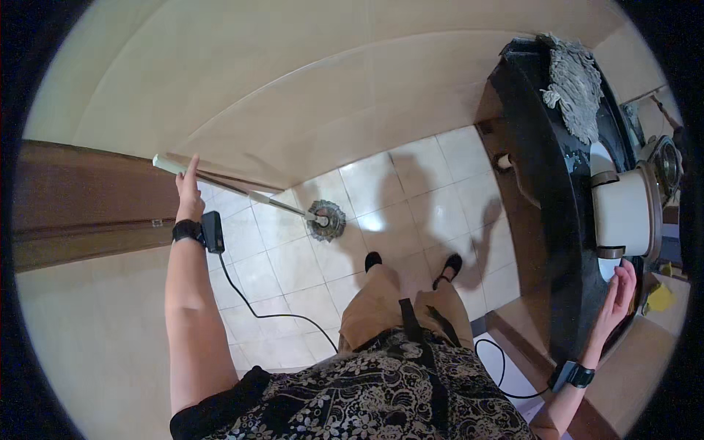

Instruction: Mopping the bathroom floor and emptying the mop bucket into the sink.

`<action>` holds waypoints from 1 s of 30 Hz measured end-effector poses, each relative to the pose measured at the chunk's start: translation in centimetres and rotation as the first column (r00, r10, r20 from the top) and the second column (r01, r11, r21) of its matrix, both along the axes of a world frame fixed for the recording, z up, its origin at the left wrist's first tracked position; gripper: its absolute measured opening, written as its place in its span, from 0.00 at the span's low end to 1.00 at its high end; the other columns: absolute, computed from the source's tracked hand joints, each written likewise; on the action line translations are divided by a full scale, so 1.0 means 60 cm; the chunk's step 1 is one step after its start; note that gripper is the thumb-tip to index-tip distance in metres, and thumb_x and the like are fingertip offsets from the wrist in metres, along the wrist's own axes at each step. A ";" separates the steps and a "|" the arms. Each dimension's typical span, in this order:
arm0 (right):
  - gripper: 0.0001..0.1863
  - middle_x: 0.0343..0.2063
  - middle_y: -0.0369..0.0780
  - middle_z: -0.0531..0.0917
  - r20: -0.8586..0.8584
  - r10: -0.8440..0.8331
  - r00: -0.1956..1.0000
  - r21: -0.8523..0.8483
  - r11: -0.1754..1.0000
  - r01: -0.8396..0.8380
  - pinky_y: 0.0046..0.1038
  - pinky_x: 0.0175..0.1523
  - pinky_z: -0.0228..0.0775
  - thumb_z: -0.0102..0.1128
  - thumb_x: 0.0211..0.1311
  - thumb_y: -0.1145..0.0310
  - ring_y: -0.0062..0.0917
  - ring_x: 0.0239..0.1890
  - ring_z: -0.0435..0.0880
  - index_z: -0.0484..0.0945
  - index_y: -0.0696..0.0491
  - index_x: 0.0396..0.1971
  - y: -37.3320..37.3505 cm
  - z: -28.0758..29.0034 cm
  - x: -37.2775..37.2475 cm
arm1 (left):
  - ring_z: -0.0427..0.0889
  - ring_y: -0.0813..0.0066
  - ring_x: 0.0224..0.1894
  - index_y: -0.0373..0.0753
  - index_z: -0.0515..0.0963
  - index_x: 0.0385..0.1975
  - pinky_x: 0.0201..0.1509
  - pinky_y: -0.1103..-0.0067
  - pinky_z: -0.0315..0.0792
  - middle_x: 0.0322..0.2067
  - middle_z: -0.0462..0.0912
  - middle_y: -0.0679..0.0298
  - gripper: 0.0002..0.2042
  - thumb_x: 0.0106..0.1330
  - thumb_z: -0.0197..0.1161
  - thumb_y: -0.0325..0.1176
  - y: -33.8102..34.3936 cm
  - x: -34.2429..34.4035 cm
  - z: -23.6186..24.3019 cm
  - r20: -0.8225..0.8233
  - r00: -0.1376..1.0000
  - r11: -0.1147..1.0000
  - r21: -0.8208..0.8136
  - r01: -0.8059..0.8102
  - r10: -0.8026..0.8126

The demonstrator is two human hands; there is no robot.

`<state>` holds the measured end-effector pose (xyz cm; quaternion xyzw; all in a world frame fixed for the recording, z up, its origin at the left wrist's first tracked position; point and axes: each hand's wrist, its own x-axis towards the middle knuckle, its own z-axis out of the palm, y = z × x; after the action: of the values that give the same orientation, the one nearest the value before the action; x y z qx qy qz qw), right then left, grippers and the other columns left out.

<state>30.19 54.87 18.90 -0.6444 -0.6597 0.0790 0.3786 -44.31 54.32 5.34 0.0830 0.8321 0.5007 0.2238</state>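
Observation:
My left hand (189, 195), stretched out ahead on the left, is closed around the upper handle of a mop (282, 205), one finger reaching past the pole. The pole slants down to the right, and its round grey string head rests on the floor tiles. At the right, my right hand (617, 299) has its fingers extended and slightly apart beside a cream container (622, 214) with brown side grips and a brown rim. Whether the fingertips touch its lower grip is hard to tell. The container stands on a black counter (539, 191).
A grey string mop head or rag (576, 84) lies on the counter's far end. Beyond the container is a round metal vessel (666, 165). A yellow cloth-like item (660, 298) sits near my right hand. A brown door frame (88, 194) borders the left; pale tiles (396, 176) cover the floor.

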 end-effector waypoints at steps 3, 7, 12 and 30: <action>0.07 0.45 0.40 0.67 0.052 0.034 0.998 -0.026 0.999 -0.032 0.23 0.54 0.52 0.44 0.58 0.75 0.24 0.48 0.65 0.69 0.60 0.35 -0.018 0.018 -0.032 | 0.61 0.70 0.53 0.29 0.56 0.52 0.53 0.73 0.57 0.51 0.63 0.58 0.43 0.38 0.67 0.49 0.023 -0.043 -0.030 0.139 0.988 0.996 0.041 -0.079 0.072; 0.06 0.44 0.39 0.67 0.019 0.042 0.999 -0.120 0.992 -0.040 0.22 0.53 0.52 0.44 0.57 0.76 0.23 0.47 0.65 0.68 0.60 0.34 -0.036 -0.024 -0.029 | 0.71 0.69 0.44 0.26 0.67 0.43 0.43 0.76 0.68 0.44 0.70 0.56 0.36 0.37 0.68 0.48 -0.003 -0.118 -0.088 -0.005 0.926 0.925 -0.046 -0.376 0.376; 0.06 0.42 0.38 0.69 -0.071 -0.017 0.997 -0.296 0.955 -0.005 0.21 0.53 0.53 0.44 0.56 0.77 0.22 0.46 0.66 0.69 0.59 0.33 -0.071 -0.060 -0.026 | 0.47 0.67 0.60 0.41 0.50 0.55 0.58 0.59 0.39 0.56 0.52 0.59 0.41 0.44 0.61 0.53 -0.032 -0.222 -0.166 0.244 0.970 0.996 0.091 -0.017 -0.005; 0.06 0.28 0.41 0.77 -0.382 0.120 0.916 -0.630 0.692 -0.353 0.21 0.38 0.66 0.49 0.50 0.78 0.24 0.33 0.75 0.73 0.58 0.30 -0.118 -0.176 -0.221 | 0.58 0.82 0.14 0.38 0.62 0.21 0.20 0.85 0.56 0.13 0.61 0.69 0.12 0.57 0.52 0.40 0.027 0.373 0.116 -0.119 0.581 0.412 0.591 0.693 -0.805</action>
<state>16.93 47.80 8.37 -0.6254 -0.5931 0.4667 0.1981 -21.95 55.92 12.28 0.4644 0.4847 0.5788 0.4630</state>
